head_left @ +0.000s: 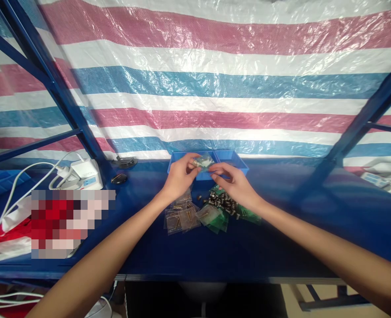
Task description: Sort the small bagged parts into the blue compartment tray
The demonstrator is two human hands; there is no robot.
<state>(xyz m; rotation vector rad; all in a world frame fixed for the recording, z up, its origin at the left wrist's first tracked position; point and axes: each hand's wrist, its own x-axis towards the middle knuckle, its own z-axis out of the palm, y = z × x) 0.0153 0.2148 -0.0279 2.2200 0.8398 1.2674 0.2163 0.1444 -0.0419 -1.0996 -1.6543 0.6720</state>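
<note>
My left hand [179, 177] is raised over the blue tabletop and pinches a small clear plastic bag [203, 162] that holds small brass-coloured parts. My right hand [232, 183] reaches in from the right, its fingertips pressed together at the bag's right edge. Below my hands lie several small clear bags of brass screws [181, 216], a few green-tinted bags [215, 219] and a loose pile of dark metal screws [222, 202]. A shallow blue tray [237, 159] with two compartments stands just behind my hands.
A white power strip [84, 173] with white cables sits at the back left, beside two small black round objects [119, 178]. Blue steel frame posts [66, 101] rise on both sides. A striped tarpaulin [215, 79] hangs behind the table. White and red packaging lies at the left.
</note>
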